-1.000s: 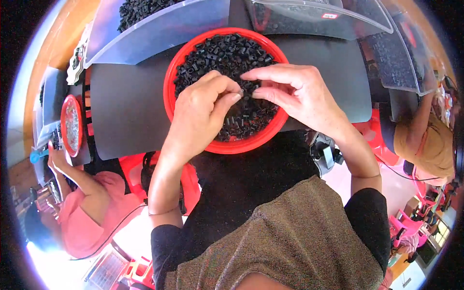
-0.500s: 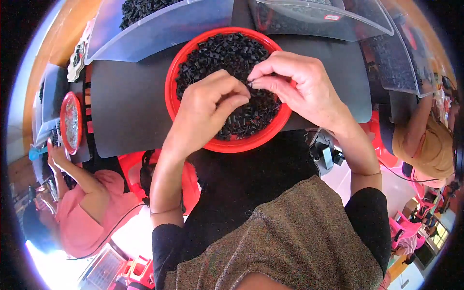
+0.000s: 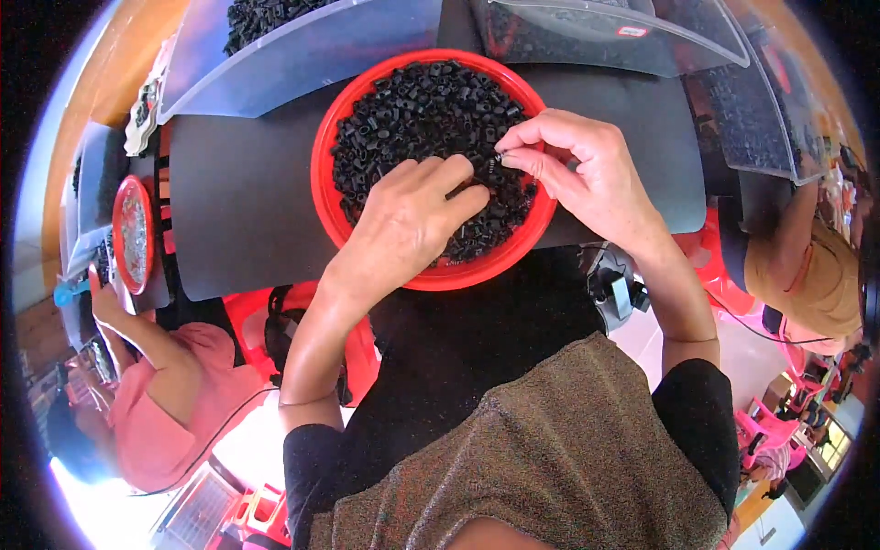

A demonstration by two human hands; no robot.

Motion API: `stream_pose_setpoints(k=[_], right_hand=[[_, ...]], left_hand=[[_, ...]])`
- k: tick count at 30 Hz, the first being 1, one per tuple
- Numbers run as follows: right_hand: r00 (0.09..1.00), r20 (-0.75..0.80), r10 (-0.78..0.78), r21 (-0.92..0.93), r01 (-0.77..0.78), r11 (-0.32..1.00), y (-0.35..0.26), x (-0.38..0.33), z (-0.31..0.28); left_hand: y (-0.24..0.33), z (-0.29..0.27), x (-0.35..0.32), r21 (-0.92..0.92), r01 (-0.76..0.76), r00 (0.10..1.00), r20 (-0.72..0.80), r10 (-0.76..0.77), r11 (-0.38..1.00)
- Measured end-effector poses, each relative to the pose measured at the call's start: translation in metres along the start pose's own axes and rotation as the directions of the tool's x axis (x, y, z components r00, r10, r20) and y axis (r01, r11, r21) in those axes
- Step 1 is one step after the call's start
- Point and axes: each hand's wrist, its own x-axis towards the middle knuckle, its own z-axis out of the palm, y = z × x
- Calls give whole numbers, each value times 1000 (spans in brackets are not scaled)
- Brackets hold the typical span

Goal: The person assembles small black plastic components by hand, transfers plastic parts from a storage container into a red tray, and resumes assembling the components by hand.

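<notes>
A round red basin (image 3: 323, 174) full of small black tubular plastic pieces (image 3: 412, 110) sits at the front edge of the dark table. Over its right side, my right hand (image 3: 587, 165) pinches a tiny spring-like metal piece (image 3: 498, 158) between thumb and forefinger. My left hand (image 3: 412, 206) is lowered onto the black pieces near the middle of the basin, its fingers curled and the thumb close to the forefinger. Whatever lies between those fingertips is too small to make out.
Behind the basin stand a clear plastic bin (image 3: 302, 64) with black pieces and another clear bin (image 3: 587, 41). The dark tabletop (image 3: 238, 192) extends to both sides. A person in pink (image 3: 183, 394) works at the left by another red basin (image 3: 133, 234); a person in tan (image 3: 807, 275) sits at the right.
My left hand has moved right and down into the black pieces, its fingers reaching in. My right hand has shifted slightly right, away from it, still pinching the tiny piece.
</notes>
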Motion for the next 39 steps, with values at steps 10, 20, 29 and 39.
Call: stream_pose_setpoints(k=[10,20,29,39], right_hand=[[997,47,67,138,-73,988,-5,-5,15],[995,74,70,158,-81,984,-22,6,31],[995,58,-84,53,81,995,-21,7,37],[957,218,194,271,-250,930,-24,-1,37]], left_hand=[[7,-2,-16,-723,362,824,-47,-564,589],[13,8,-30,-925,231,747,-30,-664,302],[21,5,-33,-845,285,689,-147,-709,452],[30,12,-40,-963,185,666,-25,-745,197]])
